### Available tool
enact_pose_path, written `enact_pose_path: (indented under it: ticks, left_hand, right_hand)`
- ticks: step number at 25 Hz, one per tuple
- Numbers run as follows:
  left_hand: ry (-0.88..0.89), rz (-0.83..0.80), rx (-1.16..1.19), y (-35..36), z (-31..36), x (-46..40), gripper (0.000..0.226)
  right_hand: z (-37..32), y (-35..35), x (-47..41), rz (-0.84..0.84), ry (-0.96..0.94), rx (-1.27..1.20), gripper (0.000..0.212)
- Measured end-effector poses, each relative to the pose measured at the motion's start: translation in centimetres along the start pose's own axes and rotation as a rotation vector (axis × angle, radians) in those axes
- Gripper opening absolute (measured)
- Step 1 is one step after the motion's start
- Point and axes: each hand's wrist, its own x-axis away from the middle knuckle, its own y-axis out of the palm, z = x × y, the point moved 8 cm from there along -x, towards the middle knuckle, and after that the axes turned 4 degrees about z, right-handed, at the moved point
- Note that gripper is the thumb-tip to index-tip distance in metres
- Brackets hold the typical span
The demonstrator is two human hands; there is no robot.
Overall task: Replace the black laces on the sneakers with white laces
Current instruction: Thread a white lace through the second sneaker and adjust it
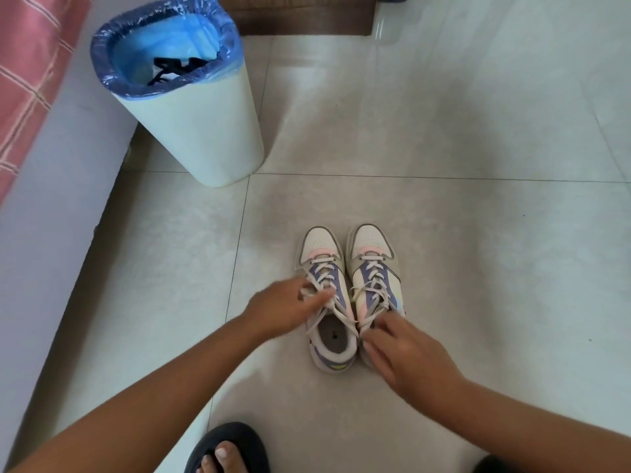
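Two pastel sneakers stand side by side on the tiled floor, toes pointing away: the left sneaker and the right sneaker. White laces run through the eyelets of both, with loose ends trailing toward the heels. Black laces lie inside the bin. My left hand reaches from the left, its straight fingers resting on the left sneaker's laces. My right hand covers the right sneaker's heel opening with relaxed fingers touching the collar; that heel is hidden.
A white bin with a blue liner stands at the back left. A grey bed edge with pink checked bedding runs along the left. My foot in a black slipper is at the bottom. A wooden threshold lies at the top.
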Motion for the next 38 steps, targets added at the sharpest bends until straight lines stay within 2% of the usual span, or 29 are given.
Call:
enact_pose_path:
  ticks: [2, 3, 5, 7, 10, 13, 17, 20, 22, 24, 26, 29, 30, 32, 34, 36, 38]
  left_hand:
    - [-0.004, 0.18, 0.135, -2.7, 0.2, -2.1, 0.04]
    - [0.008, 0.239, 0.116, -3.4, 0.5, -2.9, 0.031]
    - [0.086, 0.227, -0.042, -3.1, 1.7, -4.1, 0.015]
    - [0.155, 0.193, -0.166, -2.3, 2.6, -4.6, 0.013]
    - [0.225, 0.288, -0.201, -3.4, 3.0, -5.2, 0.02]
    - [0.256, 0.197, -0.284, -2.7, 3.6, -6.0, 0.024]
    - [0.274, 0.12, -0.393, -2.4, 4.8, -6.2, 0.024]
    - [0.324, 0.229, -0.237, -3.5, 5.4, -3.8, 0.021]
    - [0.401, 0.125, -0.153, -2.3, 5.2, -1.1, 0.022]
    - [0.418, -0.015, -0.051, -0.9, 4.0, 1.1, 0.033]
    - [0.297, -0.013, 0.115, -0.8, 2.1, 1.8, 0.047]
    - [0.165, 0.009, 0.263, 1.1, 1.2, 2.3, 0.076]
    - [0.162, 0.075, 0.298, 1.5, 1.5, 2.4, 0.075]
    - [0.182, 0.24, 0.375, 1.5, 1.9, 2.6, 0.059]
    - [0.278, 0.355, 0.334, 1.0, 2.0, 2.6, 0.044]
    - [0.296, 0.374, 0.229, 0.9, 1.6, 2.1, 0.037]
    - [0.287, 0.349, 0.151, 1.2, 1.4, 1.8, 0.035]
  right_hand:
    - [2.6, 0.1, -3.7, -0.045, 0.233, -0.173, 0.022]
    - [3.6, 0.2, -5.5, -0.051, 0.312, -0.234, 0.021]
    - [3.5, 0.5, -8.4, -0.075, 0.333, -0.202, 0.024]
    - [1.3, 0.9, -9.0, -0.044, 0.219, -0.071, 0.029]
    - [-1.0, 2.6, -7.6, -0.064, 0.056, 0.073, 0.041]
    - [-1.0, 4.5, -6.3, -0.163, -0.063, 0.213, 0.052]
    - [-1.2, 4.5, -6.1, -0.128, -0.125, 0.184, 0.049]
    - [0.0, 2.8, -5.8, -0.03, -0.058, 0.008, 0.037]
    - [0.9, 2.2, -5.5, -0.02, -0.024, -0.094, 0.031]
    - [1.2, 2.3, -5.7, -0.063, -0.007, -0.13, 0.035]
    - [0.3, 2.1, -6.4, -0.071, -0.054, -0.033, 0.042]
    - [-2.7, 1.7, -6.9, 0.027, -0.275, 0.268, 0.036]
    - [-3.3, 1.3, -7.1, 0.065, -0.293, 0.318, 0.033]
    - [-4.0, 1.0, -7.4, 0.126, -0.355, 0.362, 0.025]
    - [-4.4, 0.9, -7.1, 0.185, -0.417, 0.391, 0.013]
    - [-4.6, 0.8, -6.3, 0.241, -0.489, 0.356, 0.005]
    - [-4.5, 0.9, -5.8, 0.18, -0.501, 0.291, 0.006]
